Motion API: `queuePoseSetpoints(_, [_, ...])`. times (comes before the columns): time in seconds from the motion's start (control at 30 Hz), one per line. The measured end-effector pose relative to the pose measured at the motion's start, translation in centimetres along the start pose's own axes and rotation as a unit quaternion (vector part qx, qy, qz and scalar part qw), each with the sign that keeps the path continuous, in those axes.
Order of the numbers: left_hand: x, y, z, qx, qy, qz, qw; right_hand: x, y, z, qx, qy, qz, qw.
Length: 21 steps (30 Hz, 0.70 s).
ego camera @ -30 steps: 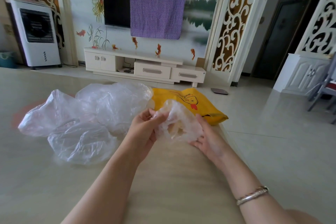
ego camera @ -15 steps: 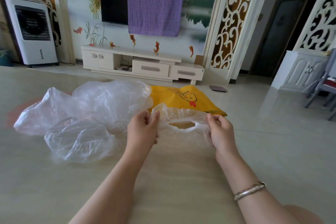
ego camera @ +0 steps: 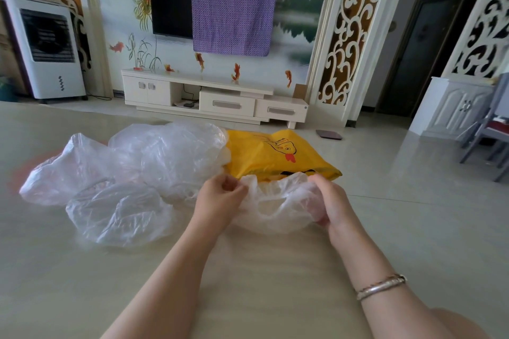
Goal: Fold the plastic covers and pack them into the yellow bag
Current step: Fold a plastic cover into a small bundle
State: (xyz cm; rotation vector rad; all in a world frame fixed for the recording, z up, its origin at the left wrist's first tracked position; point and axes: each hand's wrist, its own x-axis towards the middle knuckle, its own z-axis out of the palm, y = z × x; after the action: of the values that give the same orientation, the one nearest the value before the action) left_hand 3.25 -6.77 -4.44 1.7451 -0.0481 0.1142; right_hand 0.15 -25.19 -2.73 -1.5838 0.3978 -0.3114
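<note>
Tabletop (ego camera: pixel 248 270): left hand (ego camera: pixel 220 198) and right hand (ego camera: pixel 330 203) pinch clear cover (ego camera: pixel 278 206).

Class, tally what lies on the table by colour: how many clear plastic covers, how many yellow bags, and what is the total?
Clear plastic covers: 4, namely one held, one far left, one at the back, one in front; the loose ones overlap, so roughly.
Yellow bag: 1
Total: 5
</note>
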Motion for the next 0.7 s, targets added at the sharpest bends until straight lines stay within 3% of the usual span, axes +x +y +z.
queuePoseSetpoints(0.1, [-0.4,0.2,-0.1,-0.026,0.032,0.014,0.999,0.9,1.0,-0.3,-0.038,0.031,-0.002,0.999])
queuePoseSetpoints(0.23, [-0.8,0.1,-0.1,0.074,0.062,0.05,0.994,1.6,1.7,-0.3,-0.069,0.055,-0.018,0.996])
queuePoseSetpoints(0.3, [-0.9,-0.1,-0.2,0.113,0.066,0.037,0.991,1.8,2.0,-0.4,-0.142,0.068,-0.055,0.986])
queuePoseSetpoints(0.4, [-1.0,-0.3,-0.5,0.249,0.067,0.024,0.966,1.8,2.6,-0.8,-0.292,0.083,-0.121,0.945])
queuePoseSetpoints(0.53, [-1.3,-0.2,-0.4,0.366,0.052,0.024,0.929,1.7,3.1,-1.5,-0.443,0.101,-0.136,0.88])
queuePoseSetpoints(0.63, [-1.3,-0.1,-0.2,0.353,0.028,0.049,0.934,1.5,2.6,-1.7,-0.476,0.111,-0.136,0.862])
queuePoseSetpoints(0.7, [-1.0,-0.2,0.0,0.306,0.027,0.113,0.945,1.4,2.2,-1.9,-0.458,0.12,-0.184,0.862])
